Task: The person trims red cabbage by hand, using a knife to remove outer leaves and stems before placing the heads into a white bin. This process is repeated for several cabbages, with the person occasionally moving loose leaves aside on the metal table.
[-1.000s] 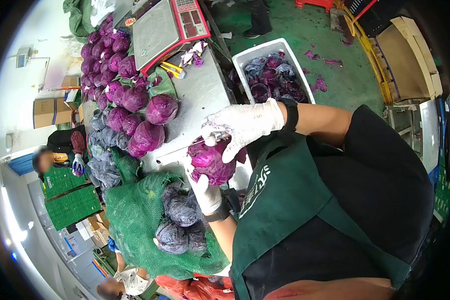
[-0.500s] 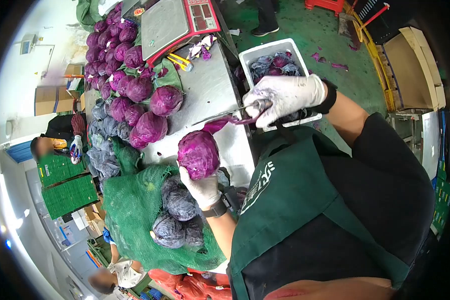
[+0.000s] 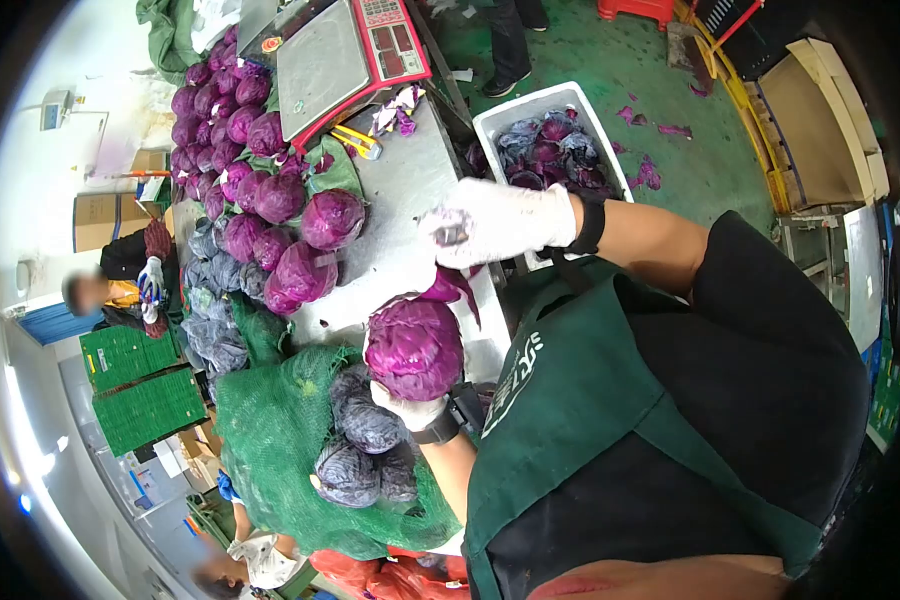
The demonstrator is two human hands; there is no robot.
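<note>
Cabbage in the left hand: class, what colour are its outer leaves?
The cabbage's outer leaves are reddish purple, best seen in the head view.

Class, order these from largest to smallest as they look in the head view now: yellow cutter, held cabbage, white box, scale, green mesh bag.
1. Green mesh bag
2. White box and scale: too alike to rank
3. Held cabbage
4. Yellow cutter

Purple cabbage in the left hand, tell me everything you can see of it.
The purple cabbage is round and slightly shiny, with ridged leaves. A loose leaf juts from its edge on the side toward the right hand. The gloved left hand cups it near the metal table.
</note>
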